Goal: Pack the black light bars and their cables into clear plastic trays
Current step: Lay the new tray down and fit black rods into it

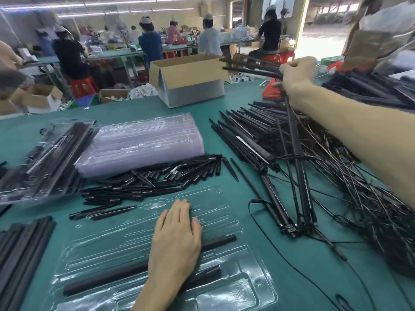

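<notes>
A clear plastic tray lies on the green table in front of me, with two black tubes in its slots. My left hand rests flat on this tray, fingers straight. My right hand is raised at the upper right and grips a bundle of black light bars whose ends stick out to the left. More bars of that bundle hang down from the hand with their cables trailing onto the table. A large heap of light bars and cables lies beneath the right arm.
A stack of clear trays sits mid-left, with packed trays further left. Short black pieces lie between stack and tray. Black strips lie at the left edge. An open cardboard box stands behind. Workers sit at far tables.
</notes>
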`<state>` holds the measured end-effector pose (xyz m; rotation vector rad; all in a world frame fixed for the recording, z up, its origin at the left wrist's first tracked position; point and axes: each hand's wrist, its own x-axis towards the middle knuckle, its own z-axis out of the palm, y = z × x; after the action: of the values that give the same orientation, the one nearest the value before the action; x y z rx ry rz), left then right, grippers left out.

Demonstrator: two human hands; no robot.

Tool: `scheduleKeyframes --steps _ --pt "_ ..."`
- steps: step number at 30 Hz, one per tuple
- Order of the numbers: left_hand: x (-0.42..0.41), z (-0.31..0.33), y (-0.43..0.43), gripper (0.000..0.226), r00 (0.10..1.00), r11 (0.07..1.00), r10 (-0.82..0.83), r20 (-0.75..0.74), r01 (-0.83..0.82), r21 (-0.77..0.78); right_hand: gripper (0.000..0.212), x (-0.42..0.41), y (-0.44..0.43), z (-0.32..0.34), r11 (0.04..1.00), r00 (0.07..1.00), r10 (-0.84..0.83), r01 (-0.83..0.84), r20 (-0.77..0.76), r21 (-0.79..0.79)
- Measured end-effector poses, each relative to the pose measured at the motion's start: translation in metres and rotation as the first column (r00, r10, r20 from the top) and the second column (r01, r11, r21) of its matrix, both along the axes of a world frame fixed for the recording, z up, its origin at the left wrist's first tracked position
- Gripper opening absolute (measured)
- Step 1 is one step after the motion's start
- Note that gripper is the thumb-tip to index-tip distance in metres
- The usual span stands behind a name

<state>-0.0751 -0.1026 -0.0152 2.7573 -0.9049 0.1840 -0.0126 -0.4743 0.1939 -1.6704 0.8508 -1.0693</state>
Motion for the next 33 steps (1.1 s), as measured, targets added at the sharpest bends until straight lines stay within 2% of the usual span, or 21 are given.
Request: scheduleKeyframes --steps 3,7,10,14,24,27,30,33 --pt "0.0 -0.001 0.001 0.065 1.0 1.0 -0.004 0.007 0.004 -0.011 0.008 -0.011 0.001 0.02 0.999 0.998 -0.033 0.033 0.056 -0.004" --pt "0.0 -0.003 -0.001 0.062 1.0 0.998 0.007 -0.007 -0.007 -0.062 0.002 -0.018 0.006 0.026 0.997 0.998 0.054 -0.055 0.032 0.059" --pt "0.002 -0.006 -0.002 0.05 1.0 0.996 0.023 -0.022 -0.025 -0.085 0.013 -0.02 0.006 0.017 0.982 0.997 0.074 -0.076 0.02 0.172" --pt "0.003 -0.008 -0.001 0.049 1.0 0.994 0.021 -0.022 -0.023 -0.105 0.028 -0.023 0.008 0.005 0.965 0.995 0.101 -0.096 -0.007 0.244" --pt "0.002 -0.008 -0.002 0.052 1.0 0.994 0.02 -0.017 -0.022 -0.106 0.01 -0.018 0.037 -0.016 0.895 0.975 0.169 -0.214 0.147 0.391" --pt "0.002 -0.008 -0.001 0.053 1.0 0.993 0.019 -0.023 -0.022 -0.116 0.011 -0.006 0.056 -0.01 0.877 0.962 0.172 -0.247 0.211 0.412" --pt "0.002 -0.007 -0.002 0.055 1.0 0.993 0.018 -0.024 -0.021 -0.118 0.023 0.01 0.082 0.009 0.885 0.955 0.175 -0.259 0.239 0.388" --pt "0.002 -0.006 -0.002 0.051 1.0 0.992 0.014 -0.022 -0.017 -0.128 0.01 0.023 0.109 0.03 0.9 0.944 0.196 -0.281 0.265 0.333"
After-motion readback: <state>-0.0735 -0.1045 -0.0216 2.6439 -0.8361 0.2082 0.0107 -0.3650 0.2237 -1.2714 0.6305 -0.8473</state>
